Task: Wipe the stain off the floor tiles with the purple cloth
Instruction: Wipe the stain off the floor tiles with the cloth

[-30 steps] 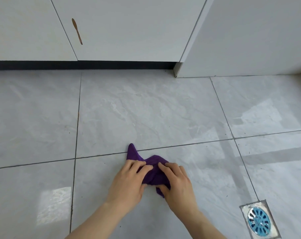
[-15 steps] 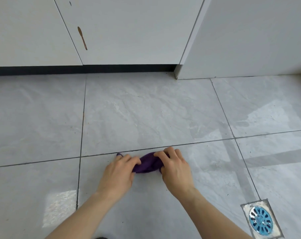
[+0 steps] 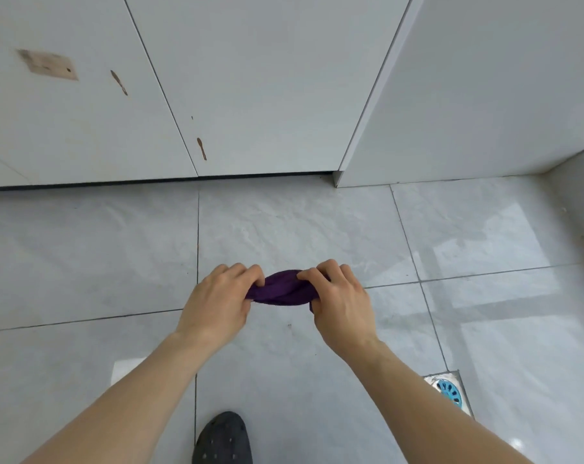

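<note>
The bunched purple cloth (image 3: pixel 281 291) was stretched between both hands above the grey marble-patterned floor tiles (image 3: pixel 284 229): the left hand (image 3: pixel 217 304) clenched its left end, the right hand (image 3: pixel 341 304) its right end.

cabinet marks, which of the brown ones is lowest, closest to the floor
The small streak just right of the door seam; the other streak and the rectangular patch sit higher, further left.

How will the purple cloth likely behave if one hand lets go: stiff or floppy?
Probably floppy: the purple cloth is bunched and twisted between the left hand and right hand. It looks light and thin. It would likely drape, not roll.
</note>
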Action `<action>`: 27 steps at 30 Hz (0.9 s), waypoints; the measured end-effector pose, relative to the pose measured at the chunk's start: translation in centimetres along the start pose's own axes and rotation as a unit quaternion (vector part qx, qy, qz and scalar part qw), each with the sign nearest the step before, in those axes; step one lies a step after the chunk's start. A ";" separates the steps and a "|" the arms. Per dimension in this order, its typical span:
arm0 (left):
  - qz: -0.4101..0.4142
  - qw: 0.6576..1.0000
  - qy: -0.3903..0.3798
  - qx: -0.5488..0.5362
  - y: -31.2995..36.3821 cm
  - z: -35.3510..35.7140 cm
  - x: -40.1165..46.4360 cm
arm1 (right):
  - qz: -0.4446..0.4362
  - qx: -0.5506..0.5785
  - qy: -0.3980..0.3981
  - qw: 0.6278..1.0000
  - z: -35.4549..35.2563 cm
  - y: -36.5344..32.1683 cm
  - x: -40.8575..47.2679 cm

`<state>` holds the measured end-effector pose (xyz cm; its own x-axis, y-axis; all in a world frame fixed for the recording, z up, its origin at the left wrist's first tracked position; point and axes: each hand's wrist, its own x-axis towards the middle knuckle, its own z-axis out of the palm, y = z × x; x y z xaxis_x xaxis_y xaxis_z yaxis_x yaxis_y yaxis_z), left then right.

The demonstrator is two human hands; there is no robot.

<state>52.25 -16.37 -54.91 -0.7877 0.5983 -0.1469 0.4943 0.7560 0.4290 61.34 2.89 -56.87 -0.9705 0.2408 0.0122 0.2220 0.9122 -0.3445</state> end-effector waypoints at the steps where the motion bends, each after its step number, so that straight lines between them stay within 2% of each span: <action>1: -0.002 1.000 -0.002 0.000 0.9 -1.8 -0.7 | 0.006 0.003 -0.002 1.000 -2.0 -0.9 -0.3; 4: -0.014 1.000 0.000 -0.007 3.3 -6.4 -2.4 | 0.019 0.023 -0.016 0.999 -7.2 -3.2 -1.4; 7: -0.060 0.996 0.014 -0.072 5.3 -8.9 -3.3 | 0.067 0.088 -0.038 0.993 -10.2 -4.9 -2.2; 10: -0.123 0.980 0.022 -0.156 5.5 -7.2 -3.0 | 0.112 0.152 -0.044 0.981 -8.7 -5.1 -2.5; 12: -0.157 0.963 0.007 -0.218 5.2 -4.6 -2.7 | 0.140 0.238 -0.044 0.960 -6.3 -5.0 -2.8; 14: -0.186 0.933 -0.006 -0.307 5.1 -1.7 -1.8 | 0.206 0.371 -0.073 0.903 -3.9 -4.9 -2.9; 17: -0.193 0.891 -0.014 -0.411 4.8 2.2 -0.2 | 0.298 0.575 -0.123 0.752 -0.4 -4.1 -2.6; 18: -0.184 0.884 -0.022 -0.430 4.6 3.4 0.3 | 0.306 0.607 -0.117 0.724 0.9 -3.6 -2.5; 19: -0.171 0.880 -0.036 -0.442 4.3 4.6 0.7 | 0.311 0.620 -0.100 0.713 2.2 -3.0 -2.4; 22: -0.136 0.868 -0.099 -0.466 2.9 7.9 1.2 | 0.354 0.590 -0.026 0.725 5.8 -0.9 -1.7; 24: -0.116 0.877 -0.114 -0.452 1.2 10.1 1.1 | 0.361 0.553 0.010 0.750 8.2 0.7 -1.4; 25: -0.106 0.897 -0.100 -0.418 0.1 11.3 0.9 | 0.351 0.528 0.022 0.773 9.3 1.5 -1.4; 27: -0.081 0.963 -0.039 -0.255 -3.1 14.1 0.8 | 0.317 0.466 0.038 0.825 11.3 2.8 -1.7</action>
<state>55.30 -14.49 -68.90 -0.7994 0.5171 -0.3058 0.1080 0.6243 0.7737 62.55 1.31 -68.45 -0.6707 0.6235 -0.4017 0.4800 -0.0479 -0.8759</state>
